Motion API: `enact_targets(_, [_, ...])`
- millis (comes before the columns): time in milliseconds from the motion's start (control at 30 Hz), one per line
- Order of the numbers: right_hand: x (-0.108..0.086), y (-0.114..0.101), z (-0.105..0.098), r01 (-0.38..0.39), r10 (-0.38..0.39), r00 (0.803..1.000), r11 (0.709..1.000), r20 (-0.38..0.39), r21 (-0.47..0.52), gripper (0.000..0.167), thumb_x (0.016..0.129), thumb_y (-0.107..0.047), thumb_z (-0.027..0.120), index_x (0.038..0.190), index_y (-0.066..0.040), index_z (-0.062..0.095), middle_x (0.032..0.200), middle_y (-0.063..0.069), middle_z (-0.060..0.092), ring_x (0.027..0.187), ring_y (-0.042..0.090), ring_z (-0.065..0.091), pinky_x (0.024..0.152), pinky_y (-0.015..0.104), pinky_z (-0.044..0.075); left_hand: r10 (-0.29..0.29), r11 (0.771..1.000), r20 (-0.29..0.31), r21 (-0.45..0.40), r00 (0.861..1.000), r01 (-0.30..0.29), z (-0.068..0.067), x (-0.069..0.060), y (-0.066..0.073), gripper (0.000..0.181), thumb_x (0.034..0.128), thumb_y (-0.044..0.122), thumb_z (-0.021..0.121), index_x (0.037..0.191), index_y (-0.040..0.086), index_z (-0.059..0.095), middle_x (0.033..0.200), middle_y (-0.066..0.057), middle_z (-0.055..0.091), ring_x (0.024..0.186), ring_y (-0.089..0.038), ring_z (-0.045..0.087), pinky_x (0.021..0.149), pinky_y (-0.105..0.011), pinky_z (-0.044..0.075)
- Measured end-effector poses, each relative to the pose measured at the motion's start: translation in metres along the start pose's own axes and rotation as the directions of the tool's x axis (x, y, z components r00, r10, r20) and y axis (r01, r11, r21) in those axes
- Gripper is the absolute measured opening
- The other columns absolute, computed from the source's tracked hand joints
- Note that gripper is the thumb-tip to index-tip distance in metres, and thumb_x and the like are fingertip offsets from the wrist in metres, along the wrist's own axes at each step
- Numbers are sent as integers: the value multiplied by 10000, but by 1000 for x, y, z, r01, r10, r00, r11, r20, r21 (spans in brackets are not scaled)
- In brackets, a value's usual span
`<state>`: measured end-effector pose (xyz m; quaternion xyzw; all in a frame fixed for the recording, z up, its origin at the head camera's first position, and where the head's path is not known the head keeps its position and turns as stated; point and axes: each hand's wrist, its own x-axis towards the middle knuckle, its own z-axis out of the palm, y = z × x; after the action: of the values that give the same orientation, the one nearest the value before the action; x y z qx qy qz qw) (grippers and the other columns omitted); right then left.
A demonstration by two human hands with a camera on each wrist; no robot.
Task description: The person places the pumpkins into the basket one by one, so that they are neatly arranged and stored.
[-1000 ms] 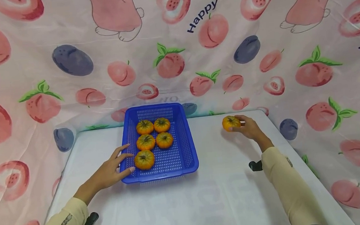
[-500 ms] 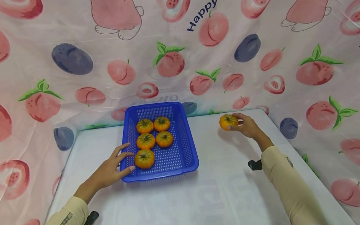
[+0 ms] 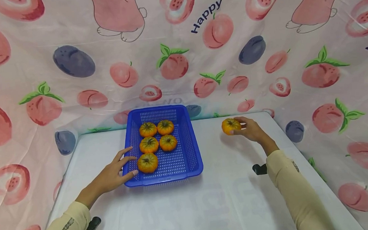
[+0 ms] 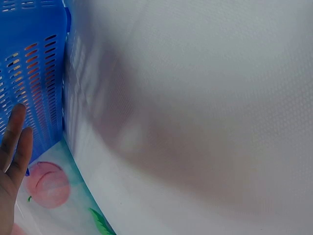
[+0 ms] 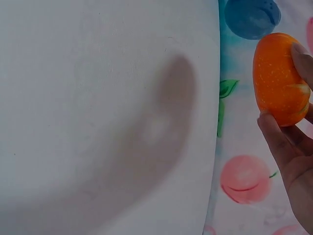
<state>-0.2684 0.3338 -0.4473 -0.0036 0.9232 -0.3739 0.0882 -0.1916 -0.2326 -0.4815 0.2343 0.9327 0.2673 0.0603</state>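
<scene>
A small orange pumpkin [image 3: 229,127] is held between the thumb and fingers of my right hand [image 3: 250,129], above the right side of the table. The right wrist view shows that pumpkin [image 5: 276,81] raised off the white surface, its shadow below. My left hand [image 3: 113,174] is at the left rim of a blue plastic basket [image 3: 192,142], its fingers spread and reaching over the edge. Several more pumpkins sit in the basket, the nearest one [image 3: 147,163] close to my left fingertips. In the left wrist view two fingers [image 4: 22,152] lie against the slotted basket wall [image 4: 44,93].
The basket stands on a white-covered table [image 3: 189,209], left of its middle. A fruit-printed curtain [image 3: 180,59] closes off the back and both sides. Dark wrist devices [image 3: 259,169] show beneath both sleeves.
My right hand has shifted slightly to the left with the pumpkin in its grip. The left hand and the basket have stayed where they were.
</scene>
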Motion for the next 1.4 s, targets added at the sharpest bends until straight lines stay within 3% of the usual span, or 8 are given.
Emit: enact_targets(1400, [2,-31,12,136,-135,991,991,15,-9,711,886,-339,776,1484,-107,467,1479,156,488,1313,391,479,1084,538,468,-6,1000,-2,-3,1000,6,1,0,0,620,933,564,605,1408,169,559,1658,-69,187,1266,-511,544,900,-631,546])
